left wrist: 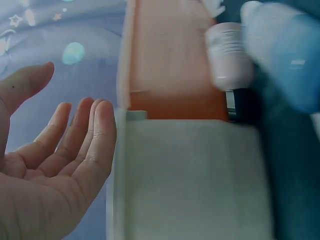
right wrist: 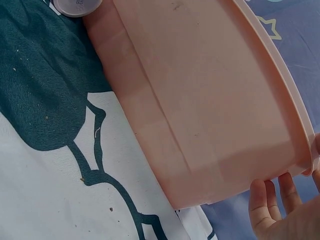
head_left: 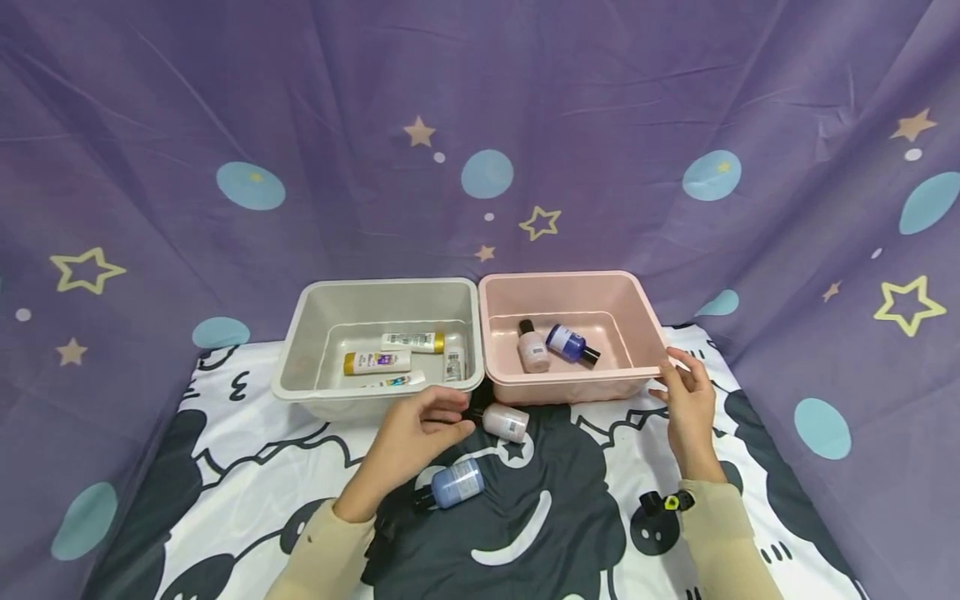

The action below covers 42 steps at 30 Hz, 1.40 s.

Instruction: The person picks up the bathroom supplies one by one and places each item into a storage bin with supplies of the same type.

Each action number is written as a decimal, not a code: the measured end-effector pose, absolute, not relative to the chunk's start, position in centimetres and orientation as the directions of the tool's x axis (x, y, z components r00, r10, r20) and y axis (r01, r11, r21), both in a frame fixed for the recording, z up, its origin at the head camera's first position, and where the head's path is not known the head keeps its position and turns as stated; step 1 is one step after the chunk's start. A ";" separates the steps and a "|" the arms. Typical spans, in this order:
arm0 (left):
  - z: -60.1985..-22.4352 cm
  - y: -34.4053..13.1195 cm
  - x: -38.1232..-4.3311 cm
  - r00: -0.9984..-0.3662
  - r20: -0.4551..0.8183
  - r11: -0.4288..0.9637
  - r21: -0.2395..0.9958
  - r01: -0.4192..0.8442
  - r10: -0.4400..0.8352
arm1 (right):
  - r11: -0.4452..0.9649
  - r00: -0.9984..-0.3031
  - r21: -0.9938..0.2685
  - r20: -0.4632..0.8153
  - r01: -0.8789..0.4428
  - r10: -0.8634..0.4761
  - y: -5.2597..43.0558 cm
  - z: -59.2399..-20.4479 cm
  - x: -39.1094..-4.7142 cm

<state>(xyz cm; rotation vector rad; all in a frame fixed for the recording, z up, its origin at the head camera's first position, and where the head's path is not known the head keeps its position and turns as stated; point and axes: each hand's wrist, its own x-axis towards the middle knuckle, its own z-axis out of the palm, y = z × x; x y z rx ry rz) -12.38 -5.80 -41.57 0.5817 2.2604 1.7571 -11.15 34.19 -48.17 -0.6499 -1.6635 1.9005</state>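
- Basin (head_left: 570, 388), pink: right hand (head_left: 690, 412) pinches its near right corner.
- Left hand (head_left: 420, 432): fingers loosely bent, holding nothing, off the basin's front left corner.
- Pale bottle (head_left: 506, 423): just in front of the basin; blue bottle (head_left: 459, 482) farther out.

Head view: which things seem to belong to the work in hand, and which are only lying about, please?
Probably part of the work:
pink bin, held at its rim by the right hand
gray bin
tubes inside the gray bin
two bottles inside the pink bin
pale bottle, near the left hand
blue bottle

Probably only surroundings:
patterned cloth
purple curtain
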 end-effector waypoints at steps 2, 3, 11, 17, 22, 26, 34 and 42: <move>-42.5 -6.4 -11.9 -0.899 0.041 0.211 0.967 0.146 0.436 | -0.101 -0.746 -0.992 -0.011 -0.075 0.666 34.2 -48.2 -11.2; -43.1 -6.7 -11.7 -0.900 0.030 0.212 0.968 0.134 0.435 | -0.101 -0.746 -0.992 -0.012 -0.074 0.666 34.2 -48.3 -11.2; -47.9 -8.5 -10.5 -0.912 -0.084 0.306 0.951 0.046 0.401 | -0.095 -0.746 -0.993 -0.010 -0.071 0.666 34.1 -48.2 -11.2; -50.3 -9.3 -10.1 -0.914 -0.095 0.343 0.938 0.051 0.394 | -0.083 -0.747 -0.995 -0.014 -0.055 0.664 34.1 -48.1 -11.2; -51.4 -9.7 -9.9 -0.899 -0.107 0.377 0.924 0.067 0.424 | -0.089 -0.747 -0.995 -0.022 -0.051 0.665 34.1 -48.1 -11.2; -51.9 -9.9 -9.7 -0.873 -0.118 0.416 0.904 0.104 0.473 | -0.099 -0.744 -0.994 -0.031 -0.048 0.668 34.1 -48.2 -11.2; -52.0 -10.1 -9.7 -0.852 -0.112 0.436 0.888 0.144 0.511 | -0.096 -0.744 -0.994 -0.027 -0.050 0.667 34.0 -48.3 -11.1; -52.3 -10.0 -9.8 -0.859 -0.109 0.423 0.897 0.133 0.501 | -0.079 -0.747 -0.995 -0.012 -0.054 0.665 34.0 -48.3 -11.1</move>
